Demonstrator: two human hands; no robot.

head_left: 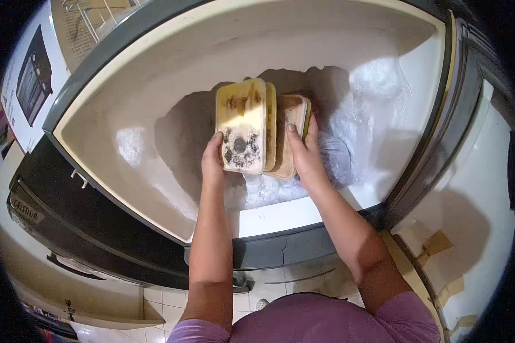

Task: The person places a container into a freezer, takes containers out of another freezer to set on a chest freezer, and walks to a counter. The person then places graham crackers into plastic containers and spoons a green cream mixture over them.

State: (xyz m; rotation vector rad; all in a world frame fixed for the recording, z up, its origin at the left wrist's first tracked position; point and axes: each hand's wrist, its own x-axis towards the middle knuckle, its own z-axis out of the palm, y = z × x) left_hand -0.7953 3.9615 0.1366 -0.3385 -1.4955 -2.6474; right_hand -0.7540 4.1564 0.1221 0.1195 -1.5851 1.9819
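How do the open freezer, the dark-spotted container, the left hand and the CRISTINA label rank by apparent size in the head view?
Largest to smallest:
1. Open freezer
2. Dark-spotted container
3. Left hand, judging by its visible part
4. CRISTINA label

I see the pale tub (249,117) as smooth, slightly glossy plastic, its lower part rough with dark specks; the brownish tub (283,148) looks plastic too. The freezer wall (177,63) is smooth, with rough, glistening frost (377,80) towards its right edge. The shirt (314,320) is matt cloth.
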